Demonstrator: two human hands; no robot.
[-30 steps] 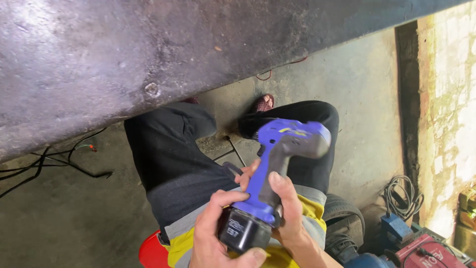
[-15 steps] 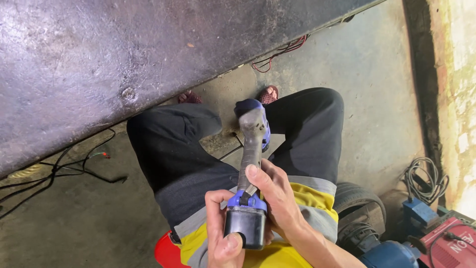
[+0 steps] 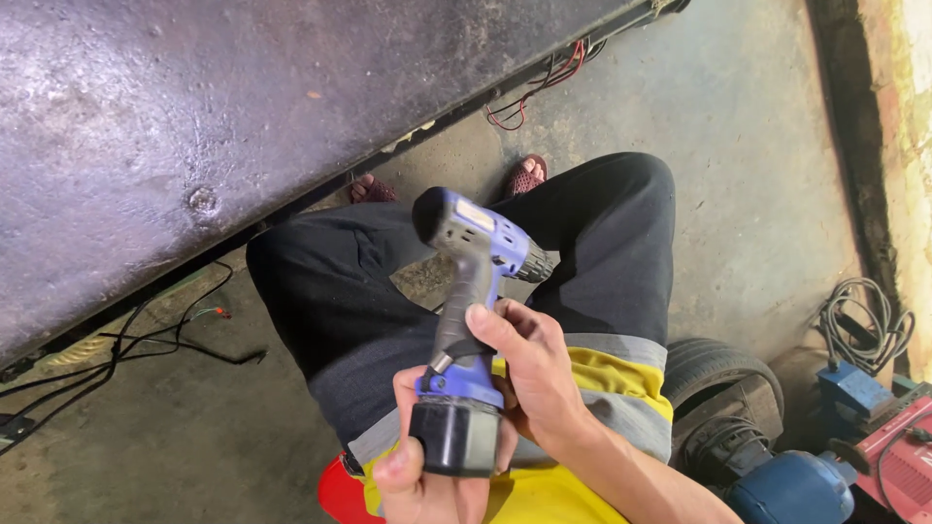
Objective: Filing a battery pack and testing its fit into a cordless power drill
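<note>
Meanwhile the cordless drill point(image 3: 473, 291) had been swung round from its earlier pose, chuck now pointing right; left hand point(image 3: 427, 471) clamped the battery point(image 3: 454, 437), right hand point(image 3: 529, 374) wrapped the handle.

Cordless drill point(image 3: 476, 291): matt blue-grey plastic, black battery base. Overhead panel point(image 3: 194, 126): rough, pitted metal. Floor point(image 3: 757, 175): rough concrete.

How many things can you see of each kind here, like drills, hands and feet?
Drill: 1
Hands, left hand and right hand: 2
Sandalled feet: 2
Metal table: 1
Red stool: 1
Coil of cable: 1
Total: 8
</note>
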